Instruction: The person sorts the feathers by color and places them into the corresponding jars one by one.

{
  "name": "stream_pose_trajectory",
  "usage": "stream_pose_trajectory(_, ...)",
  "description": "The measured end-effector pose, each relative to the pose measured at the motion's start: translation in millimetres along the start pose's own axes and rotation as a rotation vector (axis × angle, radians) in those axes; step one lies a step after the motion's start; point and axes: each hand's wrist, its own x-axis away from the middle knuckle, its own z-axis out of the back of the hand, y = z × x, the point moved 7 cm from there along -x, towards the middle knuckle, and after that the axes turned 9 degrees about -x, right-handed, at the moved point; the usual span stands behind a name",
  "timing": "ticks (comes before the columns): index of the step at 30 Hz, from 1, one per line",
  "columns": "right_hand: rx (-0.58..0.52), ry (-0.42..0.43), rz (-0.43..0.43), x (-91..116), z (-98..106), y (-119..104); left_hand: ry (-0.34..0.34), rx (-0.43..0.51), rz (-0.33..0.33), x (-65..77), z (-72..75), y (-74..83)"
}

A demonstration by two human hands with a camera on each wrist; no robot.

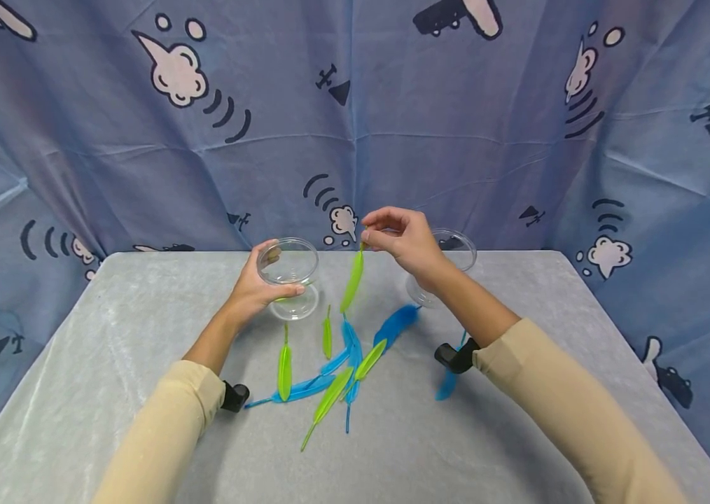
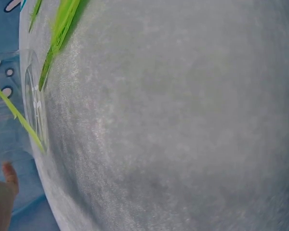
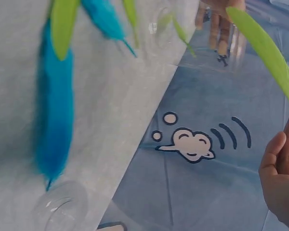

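Observation:
My left hand (image 1: 249, 288) grips a clear plastic cup (image 1: 297, 276) from its left side, thumb across the near wall and fingers behind. In the left wrist view a thin green feather (image 2: 17, 115) shows through the cup's wall. My right hand (image 1: 410, 246) pinches another green feather (image 1: 352, 281) by its quill, tip hanging down, to the right of that cup. The same feather (image 3: 267, 53) shows in the right wrist view above the fingers. A second clear cup (image 1: 465, 245) stands behind my right forearm, partly hidden by it.
On the grey table (image 1: 141, 315), blue feathers (image 1: 396, 325) and green feathers (image 1: 328, 399) lie loosely scattered, some crossing. One more blue feather (image 1: 447, 385) is partly covered by the right wrist's black camera mount (image 1: 456, 355). A patterned blue curtain (image 1: 292, 91) hangs behind the table.

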Motion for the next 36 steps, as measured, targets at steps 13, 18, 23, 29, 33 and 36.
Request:
stream_pose_trajectory(13, -0.128, 0.117, 0.054, -21.6, -7.3, -18.2, -0.006, 0.005, -0.01, -1.8, -0.4, -3.2)
stream_pose_trajectory(18, -0.144, 0.147, 0.067, -28.8, -12.7, -16.8, -0.01, 0.011, -0.012, -2.0, -0.5, -2.3)
stream_pose_trajectory(23, -0.145, 0.166, 0.082, -35.3, -20.6, -13.7, -0.01, 0.008, -0.003, -1.6, -0.3, -2.2)
stream_pose_trajectory(29, -0.104, 0.156, 0.087, -38.8, -35.3, -5.2, -0.006, 0.016, -0.01, -2.3, -0.9, -2.2)
stream_pose_trajectory(33, -0.086, 0.119, 0.09, -37.1, -46.7, 0.8, -0.009, 0.023, -0.017, -2.5, -0.9, -2.6)
stream_pose_trajectory(36, -0.069, 0.089, 0.094, -34.9, -54.1, 5.8, -0.014, 0.019, -0.019, -2.8, -1.4, -3.4)
